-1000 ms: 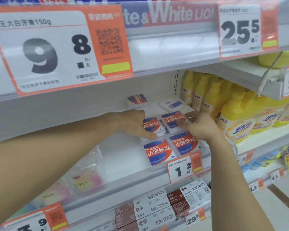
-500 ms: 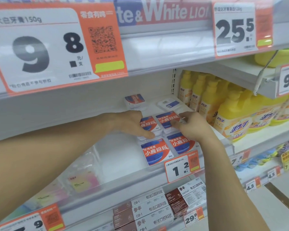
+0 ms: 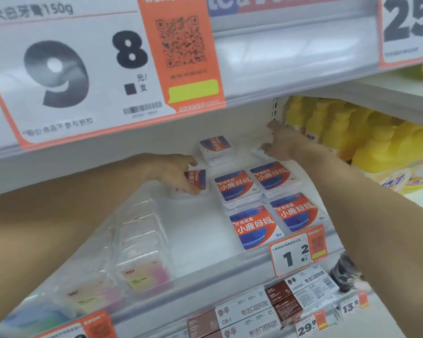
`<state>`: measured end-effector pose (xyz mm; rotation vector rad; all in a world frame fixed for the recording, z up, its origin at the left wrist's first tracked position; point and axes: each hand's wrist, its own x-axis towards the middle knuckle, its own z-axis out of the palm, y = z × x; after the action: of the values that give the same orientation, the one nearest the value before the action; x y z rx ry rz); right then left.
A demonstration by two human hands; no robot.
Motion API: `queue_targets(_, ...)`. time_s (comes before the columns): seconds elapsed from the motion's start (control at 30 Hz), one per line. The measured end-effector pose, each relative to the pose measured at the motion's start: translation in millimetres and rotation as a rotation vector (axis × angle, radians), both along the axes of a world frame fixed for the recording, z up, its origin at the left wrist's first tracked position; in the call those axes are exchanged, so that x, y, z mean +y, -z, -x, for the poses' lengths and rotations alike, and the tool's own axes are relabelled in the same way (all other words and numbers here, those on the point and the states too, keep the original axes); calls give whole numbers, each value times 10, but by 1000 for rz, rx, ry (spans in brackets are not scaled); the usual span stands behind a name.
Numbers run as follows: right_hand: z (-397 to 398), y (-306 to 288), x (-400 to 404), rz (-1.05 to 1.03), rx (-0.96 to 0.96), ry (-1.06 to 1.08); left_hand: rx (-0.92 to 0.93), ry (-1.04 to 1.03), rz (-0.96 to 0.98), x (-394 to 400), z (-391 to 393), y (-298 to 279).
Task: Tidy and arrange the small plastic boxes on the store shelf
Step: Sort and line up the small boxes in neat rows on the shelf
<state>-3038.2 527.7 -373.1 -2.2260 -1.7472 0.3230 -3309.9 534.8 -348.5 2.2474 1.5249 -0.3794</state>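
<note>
Left hand (image 3: 178,175) pinches a tilted box (image 3: 196,179); right hand (image 3: 282,142), fingers spread, touches a back box (image 3: 260,152)

Both bare forearms extended forward, reaching deep. Left hand (image 3: 178,176): knuckles up, fingers curled down, thumb and fingers pinching something small. Right hand (image 3: 282,145): reaches further back, palm down, fingers spread and fairly straight, fingertips low. Hands well apart.

Shop: stocked shelf (image 3: 205,272), price tags (image 3: 296,254), yellow bottles (image 3: 376,142).
</note>
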Motion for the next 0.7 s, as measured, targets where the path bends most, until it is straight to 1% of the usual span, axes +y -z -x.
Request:
queue_targets(0.07,-29,42,78,141,-18,57,27,43,-43,50,35,65)
queue_targets(0.13,-49,51,107,144,34,104,28,54,-107,74,48,85)
queue_targets(0.27,-68,-60,58,-67,35,140,11,100,-296,14,85,-7)
queue_targets(0.33,-88,-125,-32,-203,160,123,-36,94,-388,-27,122,-78)
queue_targets(0.4,-73,-215,-223,-366,313,93,-155,67,-443,-85,153,-156)
queue_targets(0.47,-12,-311,-495,-505,360,19,-307,17,-453,-173,159,-251)
queue_targets(0.5,32,-349,-663,-529,347,-6,-384,-17,-447,-220,148,-307)
queue_targets(0.53,67,-365,-838,-526,324,-18,-472,-59,-420,-289,125,-369)
queue_targets(0.6,69,-314,-1186,-517,313,-57,-662,-147,-304,-473,40,-492)
queue_targets(0.7,11,-154,-1642,-562,289,-97,-872,-166,-160,-840,-112,-539)
